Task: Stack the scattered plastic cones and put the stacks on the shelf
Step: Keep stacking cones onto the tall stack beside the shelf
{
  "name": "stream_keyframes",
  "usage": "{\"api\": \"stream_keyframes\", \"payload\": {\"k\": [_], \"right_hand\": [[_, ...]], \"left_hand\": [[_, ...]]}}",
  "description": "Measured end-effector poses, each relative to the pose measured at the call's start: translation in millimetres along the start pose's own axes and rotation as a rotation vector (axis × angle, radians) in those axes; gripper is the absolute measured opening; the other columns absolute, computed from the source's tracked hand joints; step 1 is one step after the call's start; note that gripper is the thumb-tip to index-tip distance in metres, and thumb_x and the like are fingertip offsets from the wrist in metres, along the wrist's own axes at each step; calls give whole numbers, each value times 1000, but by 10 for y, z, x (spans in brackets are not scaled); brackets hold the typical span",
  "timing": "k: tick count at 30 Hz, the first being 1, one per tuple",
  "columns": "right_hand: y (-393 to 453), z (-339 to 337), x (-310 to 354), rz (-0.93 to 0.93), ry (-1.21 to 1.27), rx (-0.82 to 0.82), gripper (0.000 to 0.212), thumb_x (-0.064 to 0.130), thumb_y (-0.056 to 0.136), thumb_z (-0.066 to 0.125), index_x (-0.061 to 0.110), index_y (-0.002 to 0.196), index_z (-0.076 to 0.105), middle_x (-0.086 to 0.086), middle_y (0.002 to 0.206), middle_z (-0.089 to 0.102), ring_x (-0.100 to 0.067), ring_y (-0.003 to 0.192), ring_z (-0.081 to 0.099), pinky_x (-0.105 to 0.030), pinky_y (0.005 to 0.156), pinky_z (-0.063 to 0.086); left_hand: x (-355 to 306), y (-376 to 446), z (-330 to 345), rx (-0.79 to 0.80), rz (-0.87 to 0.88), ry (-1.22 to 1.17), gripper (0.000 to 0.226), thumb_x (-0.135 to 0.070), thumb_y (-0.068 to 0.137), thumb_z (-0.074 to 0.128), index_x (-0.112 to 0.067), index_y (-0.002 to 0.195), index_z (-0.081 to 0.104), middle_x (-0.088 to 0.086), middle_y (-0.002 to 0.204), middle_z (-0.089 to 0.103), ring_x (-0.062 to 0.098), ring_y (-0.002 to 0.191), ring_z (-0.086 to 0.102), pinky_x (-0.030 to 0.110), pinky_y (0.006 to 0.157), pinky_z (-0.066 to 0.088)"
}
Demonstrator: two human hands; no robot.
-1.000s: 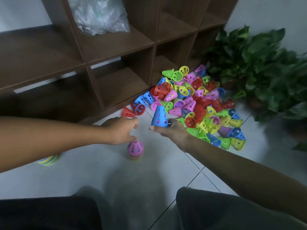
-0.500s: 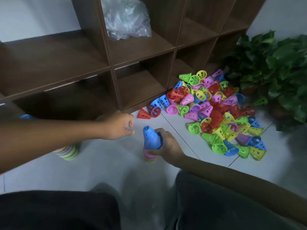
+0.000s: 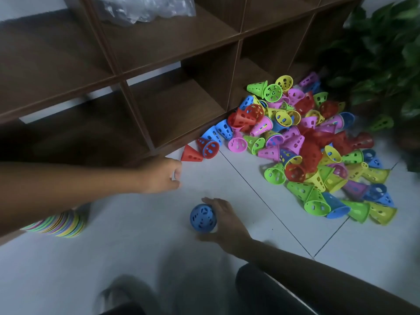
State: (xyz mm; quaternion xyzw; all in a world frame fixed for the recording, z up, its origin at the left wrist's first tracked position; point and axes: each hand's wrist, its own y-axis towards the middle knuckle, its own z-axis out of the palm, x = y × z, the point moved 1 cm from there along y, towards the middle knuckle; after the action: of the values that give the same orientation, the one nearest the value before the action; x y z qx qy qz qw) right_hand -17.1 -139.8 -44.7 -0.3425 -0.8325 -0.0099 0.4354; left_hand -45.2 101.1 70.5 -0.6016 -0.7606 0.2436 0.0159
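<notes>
A big pile of scattered perforated cones (image 3: 304, 144) in several colours lies on the floor tiles by the brown shelf (image 3: 172, 42). My right hand (image 3: 227, 221) grips a blue cone (image 3: 203, 217) that stands upright on the floor, seen from above; whatever is under it is hidden. My left hand (image 3: 161, 176) hovers with loosely curled fingers and holds nothing, just short of a red cone (image 3: 191, 154) lying on its side. A tall multicoloured stack (image 3: 61, 223) stands at the left, partly hidden by my left forearm.
A clear plastic bag (image 3: 145, 7) fills an upper shelf compartment. A leafy plant (image 3: 381, 53) stands at the right, behind the pile. The low shelf compartments are open toward me. My knees are at the bottom edge.
My right hand brought the blue cone from the pile down over the pink-topped little stack, which it now covers. My left hand stayed near the red cone.
</notes>
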Motion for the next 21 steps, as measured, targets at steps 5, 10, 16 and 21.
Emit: {"api": "stream_keyframes", "payload": {"k": [5, 10, 16, 21], "right_hand": [[-13, -305, -13, -46, -31, 124, 108, 59, 70, 82, 35, 156, 21, 16, 155, 26, -2, 141, 22, -26, 115, 31], [161, -1000, -71, -90, -247, 249, 89, 57, 79, 76, 33, 153, 32, 12, 147, 38, 0, 132, 31, -6, 103, 21], [1022, -1377, 1, -80, -313, 118, 71, 65, 88, 57, 25, 145, 44, -2, 145, 51, -17, 132, 45, -40, 110, 41], [1768, -1305, -103, -121, -466, 50, 61, 52, 97, 54, 28, 151, 38, -8, 153, 42, -28, 140, 41, -48, 111, 43]], "left_hand": [[210, 313, 152, 25, -22, 16, 19, -34, 96, 66, -25, 85, 53, -4, 73, 54, 11, 69, 52, 18, 54, 37], [232, 692, 207, 57, 26, 128, 39, -42, 98, 61, -19, 128, 58, -4, 118, 65, 11, 103, 61, 13, 82, 42], [155, 1226, 270, -116, 32, 212, 53, -42, 94, 64, -18, 138, 48, 1, 137, 54, 22, 122, 55, 31, 100, 44], [373, 1451, 495, -3, 3, 278, 84, -54, 93, 61, -16, 158, 23, 5, 162, 30, 25, 147, 34, 40, 120, 32]]}}
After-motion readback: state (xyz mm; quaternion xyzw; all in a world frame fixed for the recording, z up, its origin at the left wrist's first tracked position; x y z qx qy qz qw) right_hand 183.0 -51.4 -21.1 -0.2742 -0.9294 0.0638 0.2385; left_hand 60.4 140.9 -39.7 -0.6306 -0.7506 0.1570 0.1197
